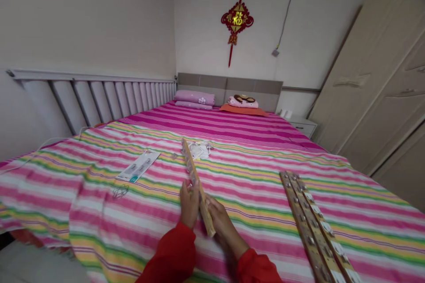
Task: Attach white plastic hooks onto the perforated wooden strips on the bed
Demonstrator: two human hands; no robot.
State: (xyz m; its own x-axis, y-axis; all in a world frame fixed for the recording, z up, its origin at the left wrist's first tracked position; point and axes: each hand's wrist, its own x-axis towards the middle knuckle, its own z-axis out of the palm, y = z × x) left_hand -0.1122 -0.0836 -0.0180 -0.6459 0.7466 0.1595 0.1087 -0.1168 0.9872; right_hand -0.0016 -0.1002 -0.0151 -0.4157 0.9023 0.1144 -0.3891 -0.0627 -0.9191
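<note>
A long narrow wooden strip (195,172) is held tilted on edge above the bed, pointing away from me. Small shiny clear pieces sit along its left face. My left hand (189,205) is closed at that face, its fingertips pressed against the strip beside one of the pieces. From the other side, my right hand (219,219) grips the strip near its close end; some fingers are hidden behind it. Just past the strip lies a small pile of white cards or packets (201,150). To the left are a white printed card (138,166) and a loose coil of thin wire (120,191).
Several similar wooden strips (307,221) with small metallic pieces and white tags lie side by side at the right. A striped sheet (252,190) covers the bed. Folded bedding (194,98) rests by the headboard (202,83). A radiator (109,97) runs along the left wall.
</note>
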